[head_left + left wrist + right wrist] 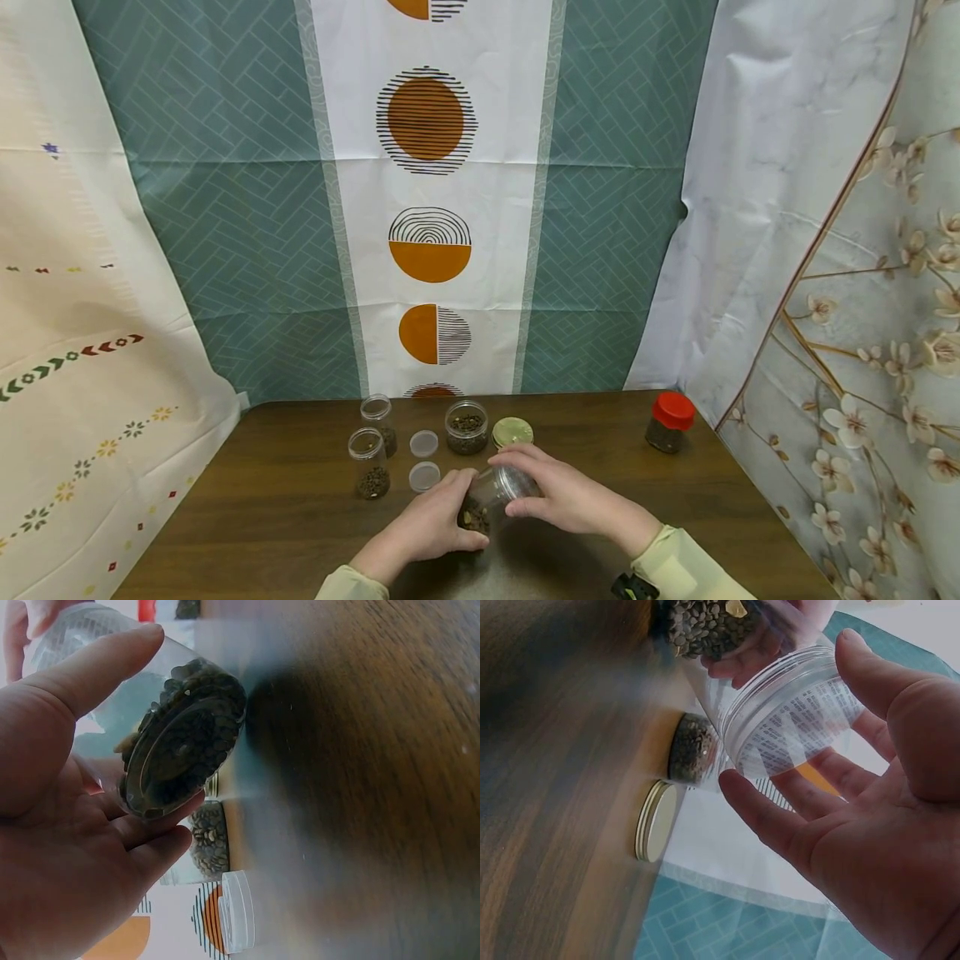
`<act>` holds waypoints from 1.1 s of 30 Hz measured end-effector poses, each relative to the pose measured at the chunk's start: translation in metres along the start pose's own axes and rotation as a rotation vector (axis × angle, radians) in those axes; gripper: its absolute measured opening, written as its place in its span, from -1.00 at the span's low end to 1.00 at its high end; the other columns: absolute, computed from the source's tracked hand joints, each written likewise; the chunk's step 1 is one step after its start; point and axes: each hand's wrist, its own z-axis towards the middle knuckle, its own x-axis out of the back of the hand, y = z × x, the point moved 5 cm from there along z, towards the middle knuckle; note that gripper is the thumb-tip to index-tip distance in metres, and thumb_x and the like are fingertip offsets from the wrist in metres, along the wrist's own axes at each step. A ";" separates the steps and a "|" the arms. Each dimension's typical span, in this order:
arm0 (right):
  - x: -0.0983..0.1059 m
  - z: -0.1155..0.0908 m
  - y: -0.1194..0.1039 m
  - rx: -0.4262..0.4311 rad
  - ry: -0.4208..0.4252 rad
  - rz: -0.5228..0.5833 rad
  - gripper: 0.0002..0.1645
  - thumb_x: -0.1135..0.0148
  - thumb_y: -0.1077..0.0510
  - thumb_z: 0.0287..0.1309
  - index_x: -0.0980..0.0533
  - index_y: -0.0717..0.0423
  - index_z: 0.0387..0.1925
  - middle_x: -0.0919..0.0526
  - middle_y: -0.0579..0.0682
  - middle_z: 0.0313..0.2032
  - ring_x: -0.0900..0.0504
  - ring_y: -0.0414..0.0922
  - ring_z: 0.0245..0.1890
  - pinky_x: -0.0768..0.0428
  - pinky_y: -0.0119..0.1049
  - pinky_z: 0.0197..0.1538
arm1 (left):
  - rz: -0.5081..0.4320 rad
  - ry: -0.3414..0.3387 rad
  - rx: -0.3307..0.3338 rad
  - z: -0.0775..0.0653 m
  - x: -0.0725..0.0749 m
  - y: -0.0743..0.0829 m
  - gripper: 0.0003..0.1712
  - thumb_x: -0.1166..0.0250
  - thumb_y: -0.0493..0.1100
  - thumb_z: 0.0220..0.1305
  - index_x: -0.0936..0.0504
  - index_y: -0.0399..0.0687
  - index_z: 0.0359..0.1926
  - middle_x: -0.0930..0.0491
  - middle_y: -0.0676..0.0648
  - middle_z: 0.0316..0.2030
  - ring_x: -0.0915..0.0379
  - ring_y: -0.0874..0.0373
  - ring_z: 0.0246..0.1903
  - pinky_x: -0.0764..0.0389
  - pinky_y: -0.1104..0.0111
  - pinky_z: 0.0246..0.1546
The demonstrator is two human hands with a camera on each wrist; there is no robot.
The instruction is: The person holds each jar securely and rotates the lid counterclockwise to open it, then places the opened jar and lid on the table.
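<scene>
A clear jar (474, 515) with dark seed-like pieces and a few yellowish bits leans over the front of the table, its mouth toward the right. My left hand (431, 521) grips it near the base, thumb on one side and fingers on the other. In the left wrist view the pieces (187, 735) lie against the jar's bottom. My right hand (558, 492) holds the clear top (791, 720) at the jar's mouth, thumb and fingers spread around its rim. Small printed lettering shows on that top in the right wrist view.
Two tall uncapped jars (369, 479) with dark contents stand at the left, beside two flat translucent lids (424, 476). Behind the hands are a wider filled jar (467, 433) and a gold lid (513, 431). A red-capped jar (666, 425) stands far right. Patterned cloth hangs behind.
</scene>
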 end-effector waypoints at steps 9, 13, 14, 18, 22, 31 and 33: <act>0.002 0.002 0.004 -0.083 0.078 -0.007 -0.20 -0.37 -0.31 0.49 -0.45 -0.11 0.58 -0.47 0.02 0.48 -0.56 0.05 0.41 -0.55 0.21 0.37 | -0.021 -0.021 0.011 0.001 -0.001 -0.001 0.08 -0.71 0.10 0.22 -0.36 -0.28 0.54 -0.53 -0.22 0.31 -0.58 -0.14 0.24 -0.66 -0.06 0.15; 0.003 0.004 0.006 -0.126 0.099 -0.004 -0.23 -0.38 -0.29 0.50 -0.49 -0.06 0.54 -0.54 0.05 0.41 -0.61 0.06 0.34 -0.57 0.23 0.33 | -0.015 -0.019 0.013 0.001 -0.001 -0.001 0.09 -0.71 0.11 0.21 -0.36 -0.26 0.55 -0.53 -0.20 0.31 -0.57 -0.13 0.24 -0.66 -0.05 0.14; 0.002 0.004 0.007 -0.134 0.098 0.000 -0.23 -0.39 -0.29 0.50 -0.49 -0.06 0.54 -0.54 0.05 0.41 -0.61 0.05 0.34 -0.57 0.23 0.33 | -0.012 -0.018 0.012 0.001 0.000 -0.001 0.08 -0.71 0.11 0.21 -0.36 -0.25 0.54 -0.53 -0.19 0.30 -0.58 -0.13 0.24 -0.66 -0.05 0.14; 0.002 0.004 0.007 -0.124 0.092 0.006 -0.23 -0.41 -0.27 0.49 -0.49 -0.06 0.54 -0.55 0.06 0.41 -0.61 0.04 0.33 -0.58 0.22 0.33 | -0.006 -0.019 0.014 0.001 -0.001 -0.001 0.08 -0.71 0.12 0.21 -0.37 -0.24 0.54 -0.53 -0.18 0.29 -0.58 -0.13 0.23 -0.67 -0.05 0.13; 0.002 0.002 0.005 -0.091 0.087 -0.007 -0.22 -0.41 -0.27 0.48 -0.48 -0.07 0.55 -0.54 0.04 0.41 -0.62 0.00 0.29 -0.60 0.16 0.31 | -0.007 -0.020 0.016 0.001 -0.001 -0.002 0.10 -0.71 0.14 0.21 -0.36 -0.24 0.55 -0.53 -0.18 0.31 -0.57 -0.13 0.24 -0.66 -0.05 0.13; 0.003 -0.002 0.003 -0.038 0.077 0.008 -0.25 -0.46 -0.15 0.47 -0.47 -0.09 0.55 -0.52 0.00 0.41 -0.61 -0.05 0.24 -0.60 0.05 0.30 | -0.003 -0.007 -0.002 0.000 0.000 0.001 0.06 -0.72 0.11 0.20 -0.38 -0.22 0.52 -0.54 -0.17 0.28 -0.58 -0.07 0.20 -0.66 -0.02 0.12; 0.003 -0.003 0.003 -0.031 0.074 0.019 -0.25 -0.47 -0.16 0.46 -0.47 -0.11 0.55 -0.51 -0.02 0.42 -0.60 -0.07 0.25 -0.60 0.03 0.30 | -0.002 -0.004 -0.004 0.000 0.000 0.002 0.06 -0.72 0.10 0.19 -0.38 -0.22 0.52 -0.54 -0.16 0.27 -0.58 -0.06 0.19 -0.66 -0.01 0.11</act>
